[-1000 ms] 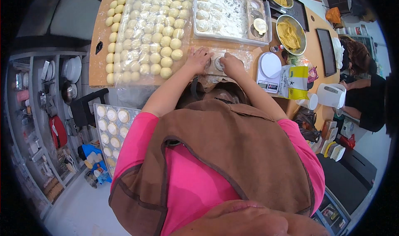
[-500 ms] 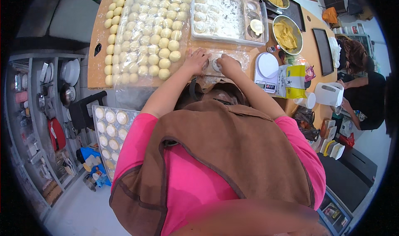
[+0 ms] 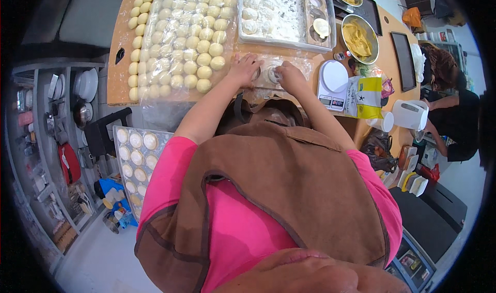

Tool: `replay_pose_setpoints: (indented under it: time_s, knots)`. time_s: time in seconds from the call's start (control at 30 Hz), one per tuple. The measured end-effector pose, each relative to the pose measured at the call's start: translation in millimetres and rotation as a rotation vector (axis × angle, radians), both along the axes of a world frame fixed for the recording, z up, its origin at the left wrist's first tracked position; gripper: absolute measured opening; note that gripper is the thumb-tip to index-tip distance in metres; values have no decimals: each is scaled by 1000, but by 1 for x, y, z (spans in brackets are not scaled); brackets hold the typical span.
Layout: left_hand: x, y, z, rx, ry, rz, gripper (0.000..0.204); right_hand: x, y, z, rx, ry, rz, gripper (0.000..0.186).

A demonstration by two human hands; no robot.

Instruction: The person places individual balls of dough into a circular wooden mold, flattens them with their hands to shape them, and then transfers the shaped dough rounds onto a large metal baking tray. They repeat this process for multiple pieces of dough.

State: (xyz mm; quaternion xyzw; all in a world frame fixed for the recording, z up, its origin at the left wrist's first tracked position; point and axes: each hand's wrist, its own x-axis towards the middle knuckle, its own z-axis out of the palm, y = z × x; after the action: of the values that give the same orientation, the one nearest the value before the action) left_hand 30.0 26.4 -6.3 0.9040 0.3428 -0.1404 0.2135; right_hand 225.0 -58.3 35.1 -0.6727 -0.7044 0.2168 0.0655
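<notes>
On the plastic-covered table in front of me lies a round, flour-white dough piece [image 3: 272,74], apparently set in a low mould whose shape is mostly hidden. My right hand [image 3: 291,78] has its fingers bent and pressed together on the right side of this dough. To the left, my left hand [image 3: 245,70] rests with its fingers stretched out beside the dough. Rows of yellow dough balls [image 3: 203,72] lie left of my hands, many under a clear plastic sheet [image 3: 155,104]. A clear plastic bin [image 3: 284,45] beyond my hands holds flour, white-dusted rounds and a wooden mould [image 3: 316,15].
Right of my hands stand a white kitchen scale [image 3: 334,80], a yellow-and-white bag [image 3: 368,98] and a metal bowl of yellow filling [image 3: 360,40]. A tray of pale rounds [image 3: 137,161] is by my left side. Another person [image 3: 454,117] works at far right.
My right hand has shifted from on top of the dough toward its right edge, uncovering more of the white round. My left hand stays beside it. The view has moved slightly.
</notes>
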Motion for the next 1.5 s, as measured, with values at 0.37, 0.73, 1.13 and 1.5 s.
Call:
replay_pose_setpoints:
  time_s: [0.37,0.73,1.13,1.5]
  knots:
    - [-2,-1,3,-15,-41,7,109,-16,8,-7,-46,-116,68,17]
    - [-5,0,1,-18,-69,22,107,15,24,32,228,111,-105,17]
    - [-3,-1,8,-39,-63,13,112,-12,11,3,-60,-95,65,17]
    - [-3,1,2,-14,-53,16,108,-21,13,5,-119,-152,88,15]
